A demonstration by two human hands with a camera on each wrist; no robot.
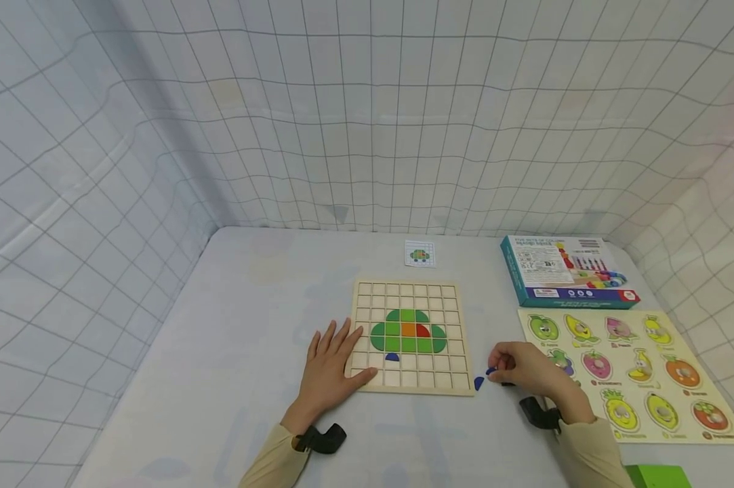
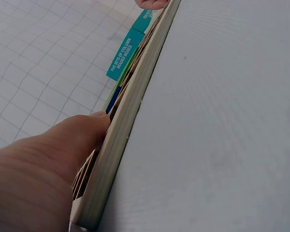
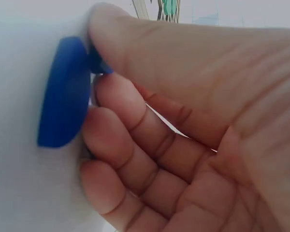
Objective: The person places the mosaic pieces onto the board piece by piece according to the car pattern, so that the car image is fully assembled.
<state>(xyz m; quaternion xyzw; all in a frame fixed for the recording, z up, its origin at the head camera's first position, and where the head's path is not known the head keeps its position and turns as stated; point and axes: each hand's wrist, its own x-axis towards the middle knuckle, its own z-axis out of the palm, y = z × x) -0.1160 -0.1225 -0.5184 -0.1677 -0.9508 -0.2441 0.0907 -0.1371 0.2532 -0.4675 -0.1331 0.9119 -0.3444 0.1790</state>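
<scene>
A wooden grid board [image 1: 403,298] lies in the middle of the table, with a green domed figure [image 1: 408,331] of tiles on it, an orange and a red tile in its middle and a blue tile [image 1: 392,356] below. My left hand [image 1: 336,359] rests flat and open on the board's near left corner; in the left wrist view the thumb [image 2: 63,145] lies against the board's edge [image 2: 135,111]. Right of the board, my right hand [image 1: 507,369] pinches a small blue piece [image 1: 491,371] in curled fingers [image 3: 135,125]. A second blue piece [image 1: 478,383] [image 3: 63,92] lies on the table, touching those fingers.
A small picture card [image 1: 419,253] lies beyond the board. A teal box [image 1: 564,271] sits at the back right, with a fruit puzzle board [image 1: 635,373] in front of it. A green object [image 1: 658,476] shows at the bottom right. Gridded cloth walls enclose the table.
</scene>
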